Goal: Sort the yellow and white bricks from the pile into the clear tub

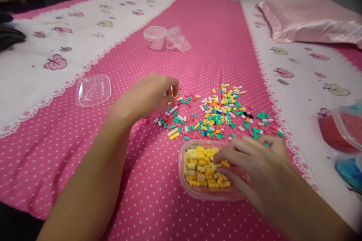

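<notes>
A clear plastic container [181, 175] stands on the bed before me, filled with yellow and pale-yellow toy building bricks [200, 165]. My right hand [251, 162] reaches over its right side, thumb and forefinger pinched around a pale-yellow brick at the surface of the heap. Beyond the container, a loose pile of small mixed-colour bricks [223, 113] spreads over the sheet in green, red, white and yellow. At the pile's left edge is my left hand [155, 92], its fingers curled down in a pinch. What those fingertips hold, if anything, is too small to make out.
A clear lid [94, 90] lies at the left. Several clear containers and lids [155, 37] sit farther back on the pink dotted sheet [209, 45]. On the right are a container of red pieces [336, 131], a blue-filled one [349, 173] and a pink pillow [311, 19].
</notes>
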Demonstrator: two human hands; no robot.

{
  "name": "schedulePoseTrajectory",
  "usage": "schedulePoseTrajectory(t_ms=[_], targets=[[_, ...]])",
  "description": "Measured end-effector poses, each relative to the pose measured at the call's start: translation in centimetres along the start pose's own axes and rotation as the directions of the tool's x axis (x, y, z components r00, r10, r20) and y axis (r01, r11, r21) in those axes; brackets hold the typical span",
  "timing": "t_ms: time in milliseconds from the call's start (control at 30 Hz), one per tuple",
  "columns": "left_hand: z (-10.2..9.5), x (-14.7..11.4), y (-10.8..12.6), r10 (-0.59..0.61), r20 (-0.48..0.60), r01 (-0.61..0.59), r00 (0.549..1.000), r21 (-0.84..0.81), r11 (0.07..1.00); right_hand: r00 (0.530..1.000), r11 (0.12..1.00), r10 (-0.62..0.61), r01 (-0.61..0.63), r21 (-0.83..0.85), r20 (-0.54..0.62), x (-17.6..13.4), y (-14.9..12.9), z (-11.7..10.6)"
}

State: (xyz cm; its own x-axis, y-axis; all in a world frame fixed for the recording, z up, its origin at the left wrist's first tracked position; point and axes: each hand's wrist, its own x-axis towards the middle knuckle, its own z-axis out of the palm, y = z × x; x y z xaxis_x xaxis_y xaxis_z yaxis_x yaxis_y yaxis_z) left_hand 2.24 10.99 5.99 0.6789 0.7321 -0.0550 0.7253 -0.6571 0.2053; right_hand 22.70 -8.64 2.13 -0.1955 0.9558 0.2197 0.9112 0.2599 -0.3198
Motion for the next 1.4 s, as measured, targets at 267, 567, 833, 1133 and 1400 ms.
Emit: schedulePoseTrajectory(t_ms=[267, 567, 833, 1133, 1400], targets=[[0.8, 0.2, -0.2, -0.111, 0.077, 0.103, 0.991, 0.099, 0.99, 0.999, 0.997, -0.047, 0.047, 0.059, -0.006, 0.8, -0.5, 0.6], [2.9, 1.5, -1.5, -0.121, -0.003, 0.12, 0.993, 0.17, 0.978, 0.998, 0.993, -0.07, 0.071, 0.095, -0.009, 1.1, -0.4, 0.0], [2.7, 1.6, -1.1, -0.081, -0.033, 0.085, 0.996, 0.161, 0.983, 0.992, 0.998, -0.032, 0.039, 0.052, -0.12, 1.2, -0.3, -0.9], [-0.5, -0.6, 3.0, 0.451, 0.102, -0.34, 0.887, -0.517, 0.785, 0.963, 0.996, -0.044, 0.063, 0.064, -0.264, 2.3, -0.5, -1.7], [0.4, -0.2, 4.6, 0.622, 0.093, -0.372, 0.777, -0.73, 0.574, 0.951, 0.995, -0.004, 0.034, 0.089, -0.31, 2.0, -1.1, -1.9]])
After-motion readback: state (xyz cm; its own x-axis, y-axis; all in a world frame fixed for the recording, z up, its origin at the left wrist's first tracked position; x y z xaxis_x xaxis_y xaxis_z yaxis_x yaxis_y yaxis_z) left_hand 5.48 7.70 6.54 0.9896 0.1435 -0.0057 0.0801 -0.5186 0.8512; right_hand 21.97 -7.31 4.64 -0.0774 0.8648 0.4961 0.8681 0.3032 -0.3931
